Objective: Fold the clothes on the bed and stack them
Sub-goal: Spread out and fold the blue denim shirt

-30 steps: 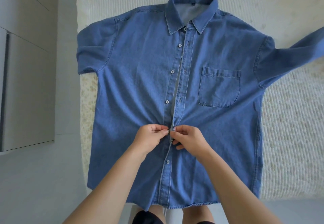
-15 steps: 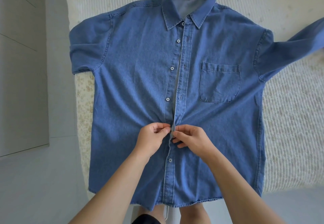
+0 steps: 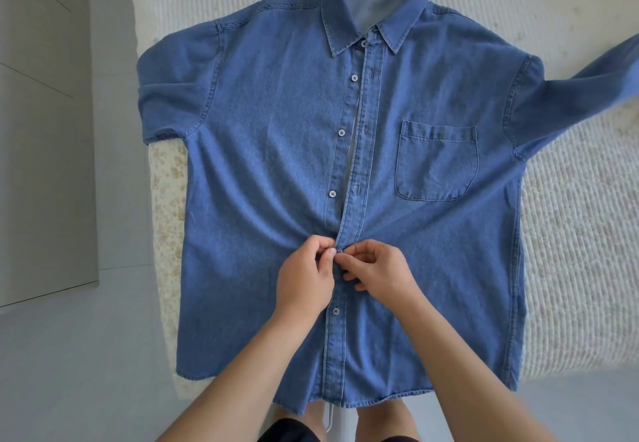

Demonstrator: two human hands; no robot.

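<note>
A blue denim shirt lies face up on the cream bed, collar at the far end and hem at the near edge. Its chest pocket is right of the button placket. My left hand pinches the left front edge at a button near the waist. My right hand pinches the right placket edge against it. The button between my fingertips is mostly hidden. Above my hands the placket gapes slightly, with three buttons undone; the collar button and one below my hands are fastened. The right sleeve stretches off to the right.
The bed's left edge runs just beside the shirt, with grey floor beyond it. A pale cabinet stands at the far left. My legs show below the hem at the bed's near edge.
My hands stay at the same waist button, fingers working closer together. The view has shifted slightly, so the shirt sits a little lower and more central.
</note>
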